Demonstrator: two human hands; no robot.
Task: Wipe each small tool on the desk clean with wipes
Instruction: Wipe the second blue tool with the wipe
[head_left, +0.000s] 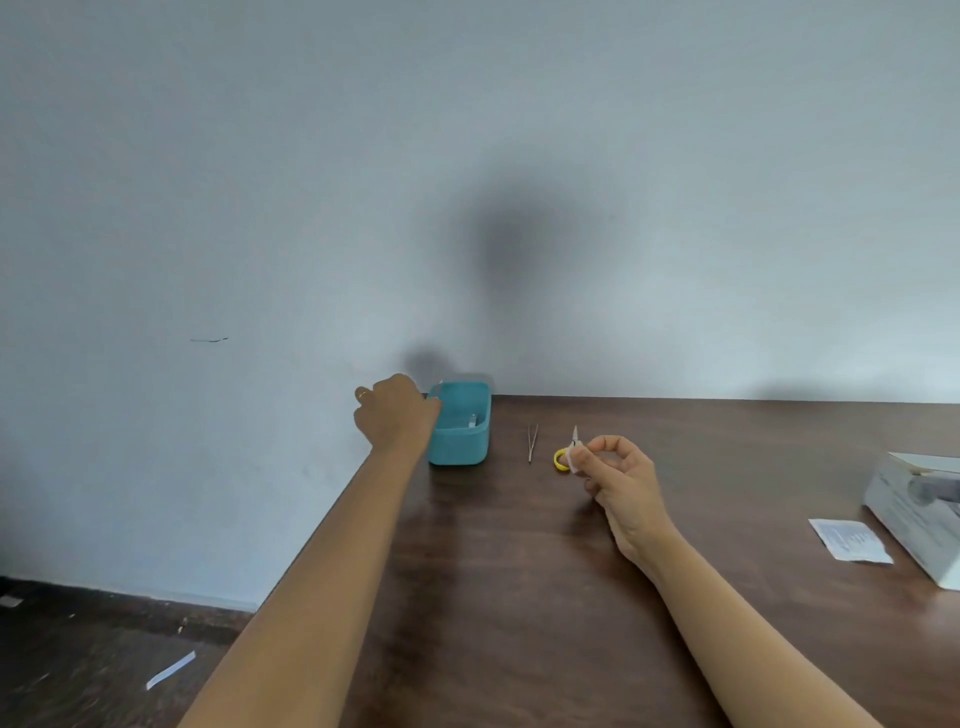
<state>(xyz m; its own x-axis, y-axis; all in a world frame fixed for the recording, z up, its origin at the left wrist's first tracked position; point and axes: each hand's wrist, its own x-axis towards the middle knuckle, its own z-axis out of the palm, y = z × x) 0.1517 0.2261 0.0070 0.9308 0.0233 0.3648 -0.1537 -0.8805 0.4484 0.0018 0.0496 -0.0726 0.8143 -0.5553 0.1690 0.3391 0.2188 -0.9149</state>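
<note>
The small scissors (557, 460) have a bright yellow finger loop and short, pale metal blades that taper to a point aimed at the wall. They are toward the back of the dark brown wooden desk (519, 571), just in front of the right hand's fingertips. I cannot tell whether they rest on the wood or are touched by the hand.

The right hand (621, 483) pinches a small white wipe (574, 460) between thumb and forefinger, covering part of the scissors' handle. Its other fingers curl loosely behind.

Just to the left of the scissors, slim grey metal tweezers (531, 442) lie flat on the desk, apart from everything else.

Further left, a teal plastic box (462, 447) stands at the desk's back left corner against the wall. A small metal piece (472, 420) shows inside it.

The left hand (395, 410), wearing a ring (362, 395), is at the box's left rim with its fingers curled under. They are hidden, so I cannot tell whether they grip anything.

Well to the right, a torn white sachet (852, 540) lies beside a white carton (914, 519). A paper scrap (170, 670) lies on the floor.
</note>
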